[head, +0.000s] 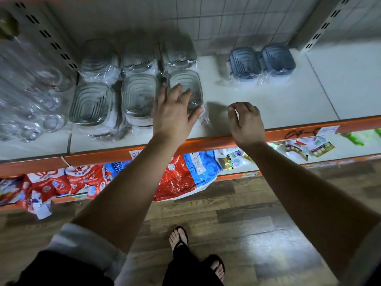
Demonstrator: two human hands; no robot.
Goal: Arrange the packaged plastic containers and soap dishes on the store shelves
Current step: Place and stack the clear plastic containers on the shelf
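The left hand spreads its fingers over a clear, ribbed, film-wrapped plastic container; the right hand hovers loosely curled; the red-and-blue plastic bag reads "00116723".

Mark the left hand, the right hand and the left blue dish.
left hand (175, 114): head view, on the back of the hand.
right hand (247, 122): head view, on the back of the hand.
left blue dish (243, 61): head view, on its ribbed top.
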